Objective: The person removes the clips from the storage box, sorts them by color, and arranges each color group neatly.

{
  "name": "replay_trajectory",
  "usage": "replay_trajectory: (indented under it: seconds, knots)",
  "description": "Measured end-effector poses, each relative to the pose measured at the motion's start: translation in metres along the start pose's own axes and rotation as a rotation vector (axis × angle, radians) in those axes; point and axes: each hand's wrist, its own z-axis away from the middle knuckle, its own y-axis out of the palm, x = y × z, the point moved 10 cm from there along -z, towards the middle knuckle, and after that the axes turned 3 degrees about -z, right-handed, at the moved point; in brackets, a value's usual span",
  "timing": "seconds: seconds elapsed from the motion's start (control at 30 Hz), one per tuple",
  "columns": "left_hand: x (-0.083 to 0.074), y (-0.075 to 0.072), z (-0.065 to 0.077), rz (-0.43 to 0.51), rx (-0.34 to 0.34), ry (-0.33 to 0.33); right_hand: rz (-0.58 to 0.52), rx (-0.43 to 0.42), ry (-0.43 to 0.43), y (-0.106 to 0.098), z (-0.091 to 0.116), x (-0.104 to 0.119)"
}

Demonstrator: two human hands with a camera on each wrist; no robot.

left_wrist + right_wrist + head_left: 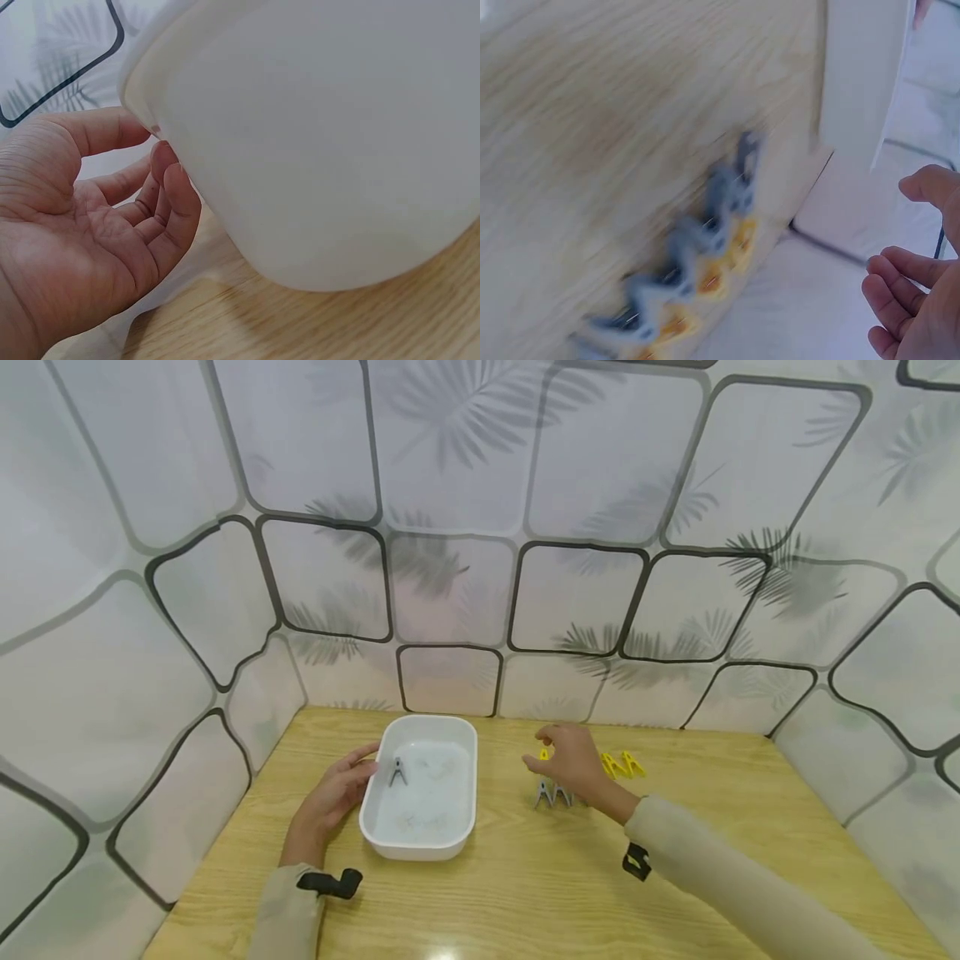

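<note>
A white plastic basin [420, 852] stands on the table, with one grey clothespin [397, 772] inside near its left wall. My left hand [341, 789] is at the basin's left side. In the left wrist view, its thumb and bent fingertips [182, 199] touch the basin's outer wall below the rim, not wrapped round it. My right hand [572, 762] hovers over a row of clothespins, thumb and fingers apart, nothing between them. Grey clothespins [551, 793] lie on the near side; yellow clothespins [622, 765] lie behind, partly hidden by the hand.
The wooden table [517, 893] ends at a patterned wall covering [450, 593] at the back and sides. Small black wrist cameras [636, 862] are strapped to both sleeves. In the right wrist view, the basin's white wall [861, 67] shows at the top right.
</note>
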Motion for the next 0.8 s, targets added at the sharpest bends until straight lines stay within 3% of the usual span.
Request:
replay_trajectory:
  seconds: [0.23, 0.4, 0.63, 0.8]
  knots:
    - [0.0, -0.001, 0.001, 0.004, -0.002, 0.005, -0.057, 0.085, -0.04, 0.038, -0.035, 0.059]
    - [-0.002, 0.0, 0.0, 0.027, 0.01, 0.018, -0.081, 0.206, -0.085, 0.073, -0.056, 0.094]
    - [-0.003, 0.003, 0.0, 0.01, 0.026, 0.025, -0.06, 0.388, -0.09, 0.123, -0.071, 0.122]
    - [-0.003, 0.001, 0.001, 0.0, 0.029, 0.03, 0.016, 0.454, -0.099, 0.147, -0.076, 0.136]
